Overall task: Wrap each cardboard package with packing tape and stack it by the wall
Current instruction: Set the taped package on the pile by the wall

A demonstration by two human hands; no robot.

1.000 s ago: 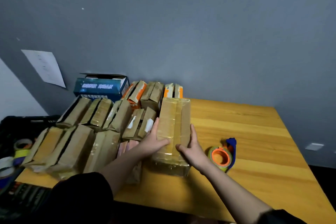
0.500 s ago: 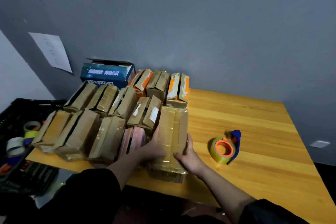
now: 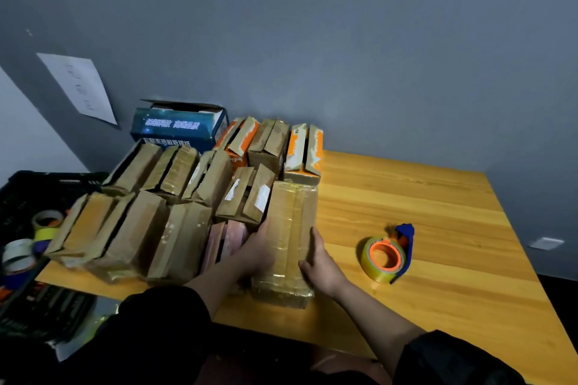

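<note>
Two hands flank the taped package (image 3: 286, 241) in the head view: left hand (image 3: 256, 251) flat against its left side, right hand (image 3: 319, 259) against its right, fingers straight, pressing inward. Over the last second it has slid away from the near bench (image 3: 438, 228) edge, closing on the stacked packages (image 3: 150, 212); stacking looks nearly done. Rightward lies open room, save the tape dispenser (image 3: 387, 255). Its front end sits near the bench's front edge.
</note>
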